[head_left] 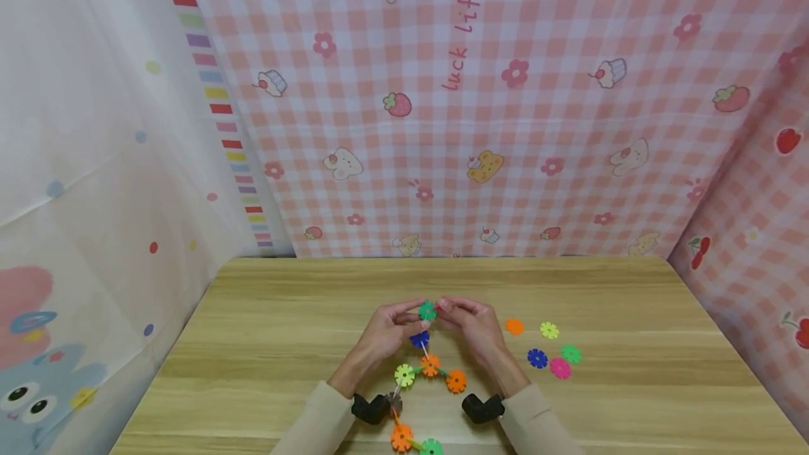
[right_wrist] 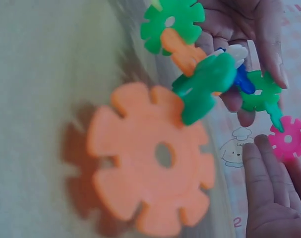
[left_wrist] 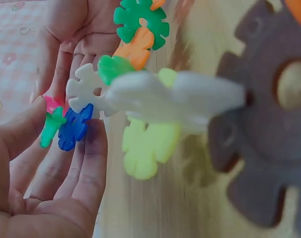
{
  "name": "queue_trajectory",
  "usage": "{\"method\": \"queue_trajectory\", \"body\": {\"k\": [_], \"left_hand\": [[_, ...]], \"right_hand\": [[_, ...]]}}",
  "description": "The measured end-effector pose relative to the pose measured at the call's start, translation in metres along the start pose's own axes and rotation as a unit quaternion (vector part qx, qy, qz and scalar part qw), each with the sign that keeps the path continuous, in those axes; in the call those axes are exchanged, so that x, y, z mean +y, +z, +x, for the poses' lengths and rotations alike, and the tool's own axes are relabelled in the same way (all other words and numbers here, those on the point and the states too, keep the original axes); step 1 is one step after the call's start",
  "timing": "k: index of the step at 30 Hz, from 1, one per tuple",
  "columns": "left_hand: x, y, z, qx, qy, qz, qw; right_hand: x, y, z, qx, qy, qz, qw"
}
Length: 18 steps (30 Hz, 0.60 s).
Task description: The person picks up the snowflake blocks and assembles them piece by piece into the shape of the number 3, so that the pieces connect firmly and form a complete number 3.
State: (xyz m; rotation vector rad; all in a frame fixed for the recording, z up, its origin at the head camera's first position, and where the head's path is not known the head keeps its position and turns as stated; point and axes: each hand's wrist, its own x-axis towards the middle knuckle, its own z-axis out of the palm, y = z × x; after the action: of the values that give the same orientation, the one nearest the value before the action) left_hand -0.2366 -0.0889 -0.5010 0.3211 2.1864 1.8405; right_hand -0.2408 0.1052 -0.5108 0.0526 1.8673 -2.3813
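A chain of slotted plastic snowflake discs runs between the forearms. Near its far end, my left hand [head_left: 385, 332] grips a green disc [head_left: 428, 311], its fingers also close around a blue disc [left_wrist: 75, 128]. Opposite it, my right hand [head_left: 477, 330] pinches a pink disc [right_wrist: 287, 138], which meets a green disc seen edge-on [left_wrist: 52, 127]. A white disc [left_wrist: 86, 88] links the blue one to an orange disc [head_left: 431, 365]. From there one branch reaches another orange disc [head_left: 456, 381]; the other passes a yellow-green disc [head_left: 404, 375] to a dark grey disc [left_wrist: 262, 124].
Loose discs lie right of my right hand on the wooden table [head_left: 632, 399]: orange [head_left: 515, 327], yellow-green [head_left: 549, 330], blue [head_left: 537, 359], green [head_left: 571, 354] and pink [head_left: 560, 368]. The chain's near end has an orange disc [head_left: 401, 437] and a green disc [head_left: 432, 448]. Printed curtains surround the table.
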Motion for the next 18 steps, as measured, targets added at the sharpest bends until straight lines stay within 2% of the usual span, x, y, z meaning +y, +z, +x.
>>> {"method": "queue_trajectory", "body": {"k": [6, 9, 13, 18], "left_hand": [[-0.002, 0.000, 0.002, -0.015, -0.016, -0.005, 0.9998], [-0.003, -0.001, 0.004, -0.020, -0.026, -0.024, 0.9992], [-0.005, -0.002, 0.006, -0.025, -0.035, -0.047, 0.9980], [-0.007, -0.004, 0.007, -0.031, -0.040, -0.045, 0.9977]], "right_hand": [[0.000, -0.004, 0.002, -0.011, 0.009, -0.035, 0.9993], [-0.002, -0.011, 0.002, -0.006, 0.018, -0.044, 0.9988], [-0.009, -0.025, -0.001, 0.010, 0.026, -0.057, 0.9980], [-0.020, -0.051, -0.005, 0.032, 0.039, -0.102, 0.9935]]}}
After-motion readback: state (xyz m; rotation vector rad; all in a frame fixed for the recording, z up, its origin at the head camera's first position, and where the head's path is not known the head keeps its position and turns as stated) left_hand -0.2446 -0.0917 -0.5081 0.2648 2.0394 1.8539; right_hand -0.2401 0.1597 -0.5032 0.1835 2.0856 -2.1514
